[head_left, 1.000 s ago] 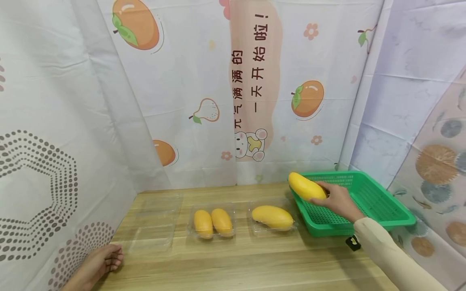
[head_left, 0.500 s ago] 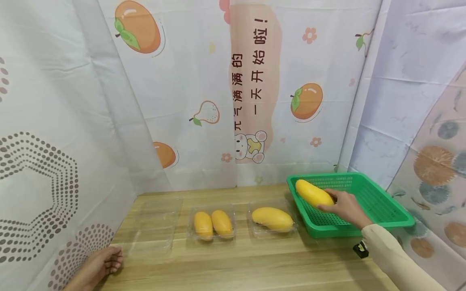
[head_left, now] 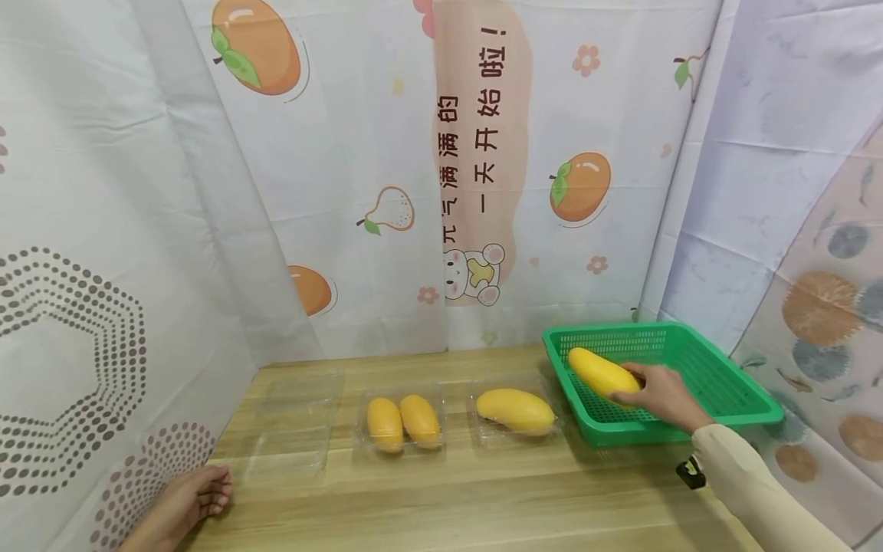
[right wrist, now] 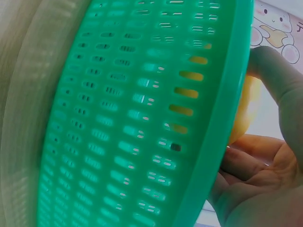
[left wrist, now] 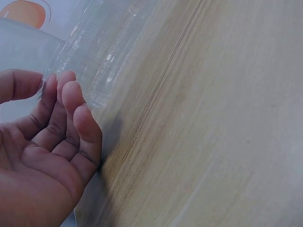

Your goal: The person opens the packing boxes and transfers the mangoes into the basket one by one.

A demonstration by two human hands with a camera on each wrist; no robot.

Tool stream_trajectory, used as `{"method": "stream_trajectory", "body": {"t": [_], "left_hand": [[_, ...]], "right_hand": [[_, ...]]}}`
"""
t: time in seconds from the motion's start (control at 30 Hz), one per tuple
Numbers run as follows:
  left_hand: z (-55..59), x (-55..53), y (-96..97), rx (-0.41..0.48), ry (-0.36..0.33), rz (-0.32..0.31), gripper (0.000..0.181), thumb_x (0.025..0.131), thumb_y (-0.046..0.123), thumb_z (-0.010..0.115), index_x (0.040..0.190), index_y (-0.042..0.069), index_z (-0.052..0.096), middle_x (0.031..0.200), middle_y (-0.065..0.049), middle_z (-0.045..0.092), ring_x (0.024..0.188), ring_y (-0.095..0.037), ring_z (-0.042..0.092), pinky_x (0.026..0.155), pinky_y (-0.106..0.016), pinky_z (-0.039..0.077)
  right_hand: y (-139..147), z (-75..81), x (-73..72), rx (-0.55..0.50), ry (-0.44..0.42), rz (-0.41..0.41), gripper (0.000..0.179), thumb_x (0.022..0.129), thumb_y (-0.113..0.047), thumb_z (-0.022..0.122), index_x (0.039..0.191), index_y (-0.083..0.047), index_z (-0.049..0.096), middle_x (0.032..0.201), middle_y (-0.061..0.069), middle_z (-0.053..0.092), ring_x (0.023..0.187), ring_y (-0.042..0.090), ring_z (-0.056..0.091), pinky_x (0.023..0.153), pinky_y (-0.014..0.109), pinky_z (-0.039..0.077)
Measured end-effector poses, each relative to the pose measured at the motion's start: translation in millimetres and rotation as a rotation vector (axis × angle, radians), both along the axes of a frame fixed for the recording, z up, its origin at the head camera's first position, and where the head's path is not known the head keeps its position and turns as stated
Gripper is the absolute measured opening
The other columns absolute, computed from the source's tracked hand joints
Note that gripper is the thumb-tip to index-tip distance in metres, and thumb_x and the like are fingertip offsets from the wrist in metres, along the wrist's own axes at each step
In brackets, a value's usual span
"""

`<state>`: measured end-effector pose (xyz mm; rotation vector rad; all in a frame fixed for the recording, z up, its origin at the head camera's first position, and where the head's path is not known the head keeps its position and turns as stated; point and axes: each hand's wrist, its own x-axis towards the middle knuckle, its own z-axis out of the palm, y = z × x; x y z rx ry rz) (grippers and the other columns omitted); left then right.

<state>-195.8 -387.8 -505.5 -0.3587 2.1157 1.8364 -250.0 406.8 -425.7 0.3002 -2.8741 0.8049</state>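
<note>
In the head view my right hand grips a long yellow mango by its right end, inside the green basket near its left side. In the right wrist view the basket's slotted wall hides much of the mango, and thumb and fingers stand on either side of the fruit. My left hand rests at the table's left edge with fingers loosely curled. In the left wrist view it is beside the corner of a clear plastic box; whether it touches that box I cannot tell.
Two mangoes lie in a clear box at the table's middle. Another clear box holds one larger mango, left of the basket. The left clear container shows no fruit. A small black object is by the right sleeve. Printed cloths surround the table.
My right hand has moved the mango right and slightly down, from above the basket's left rim into the basket. The left hand and the boxed mangoes have stayed put.
</note>
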Motion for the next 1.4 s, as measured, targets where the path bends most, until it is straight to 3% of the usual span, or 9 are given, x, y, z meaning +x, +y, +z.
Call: {"method": "stream_trajectory", "body": {"t": [0.3, 0.6, 0.8, 1.07, 1.4], "left_hand": [[1.8, -0.1, 1.0, 0.009, -0.008, -0.001, 0.03, 0.109, 0.025, 0.05, 0.099, 0.003, 0.067, 0.089, -0.006, 0.068, 0.081, -0.021, 0.065, 0.074, -0.035, 0.056], [-1.6, 1.1, -0.6, 0.037, -0.003, -0.002, 0.029, 0.109, 0.024, 0.05, 0.098, 0.003, 0.068, 0.089, -0.006, 0.069, 0.08, -0.02, 0.065, 0.074, -0.035, 0.056], [1.8, 2.3, 1.9, 0.021, -0.007, 0.007, 0.03, 0.108, 0.026, 0.051, 0.099, 0.003, 0.067, 0.089, -0.006, 0.069, 0.081, -0.02, 0.065, 0.074, -0.035, 0.056], [1.4, 2.6, -0.6, 0.038, -0.013, -0.012, 0.03, 0.109, 0.027, 0.05, 0.098, 0.004, 0.068, 0.089, -0.005, 0.069, 0.081, -0.019, 0.065, 0.075, -0.034, 0.056], [-1.8, 1.9, -5.8, 0.067, 0.004, -0.06, 0.032, 0.11, 0.027, 0.047, 0.098, 0.006, 0.069, 0.091, -0.004, 0.069, 0.082, -0.017, 0.066, 0.076, -0.032, 0.057]], "right_hand": [[3.7, -2.3, 2.0, -0.02, -0.088, 0.012, 0.068, 0.087, -0.041, 0.083, 0.133, 0.005, 0.064, 0.094, 0.003, 0.07, 0.07, 0.016, 0.052, 0.058, 0.031, 0.043], [8.5, -8.9, -1.6, 0.004, -0.134, 0.024, 0.071, 0.087, -0.04, 0.083, 0.134, 0.009, 0.061, 0.099, 0.006, 0.071, 0.072, 0.018, 0.051, 0.058, 0.032, 0.042], [9.9, -10.0, -0.5, -0.016, -0.187, 0.028, 0.07, 0.087, -0.039, 0.083, 0.133, 0.01, 0.062, 0.108, 0.013, 0.071, 0.076, 0.019, 0.053, 0.061, 0.034, 0.045], [10.4, -11.5, -2.3, 0.024, -0.198, 0.077, 0.059, 0.088, -0.036, 0.082, 0.124, 0.009, 0.067, 0.096, 0.006, 0.07, 0.075, 0.018, 0.053, 0.065, 0.035, 0.046], [11.0, -11.5, -5.7, 0.036, -0.228, 0.08, 0.061, 0.087, -0.035, 0.083, 0.123, 0.013, 0.066, 0.096, 0.006, 0.07, 0.076, 0.02, 0.052, 0.065, 0.036, 0.045]]}}
